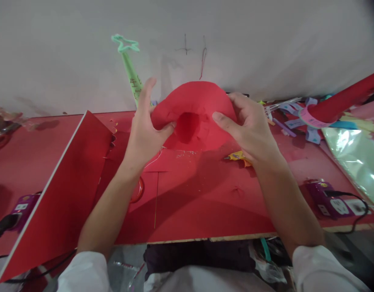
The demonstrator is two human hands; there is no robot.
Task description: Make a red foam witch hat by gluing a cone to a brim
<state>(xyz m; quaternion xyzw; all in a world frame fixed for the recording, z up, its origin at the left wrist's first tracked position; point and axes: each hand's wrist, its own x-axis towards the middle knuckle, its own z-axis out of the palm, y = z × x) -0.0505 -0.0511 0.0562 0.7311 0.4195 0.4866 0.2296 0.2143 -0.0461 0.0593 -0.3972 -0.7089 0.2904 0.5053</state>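
Both hands are holding up a red brimmed paper piece (211,95) over the red tabletop (201,202), near its wall side, with the round hole facing the wearer. The left hand (141,132) is pinching the left edge, half-closed, its thumb pressing near the hole and one finger sticking up. The right hand (250,121) is gripping the right edge, thumb lying on the front face, other fingers curling behind. A yellow glue gun (235,155) is lying just under the right hand, partly hidden by it. A thin stick (156,202) is lying on the tabletop between the forearms; a red ring (140,190) is peeking out beside the left one. On the left, a red panel (65,186) with a white edge is standing tilted. A green paper cone (131,75) is rising behind the left hand, a mint star outline (125,43) topping it. Purple power sockets (326,198) are sitting at far right, black cable running out. Beyond the right hand, a red cone (351,97) is leaning over paper strips (313,134), a pink band (316,118) circling its end.
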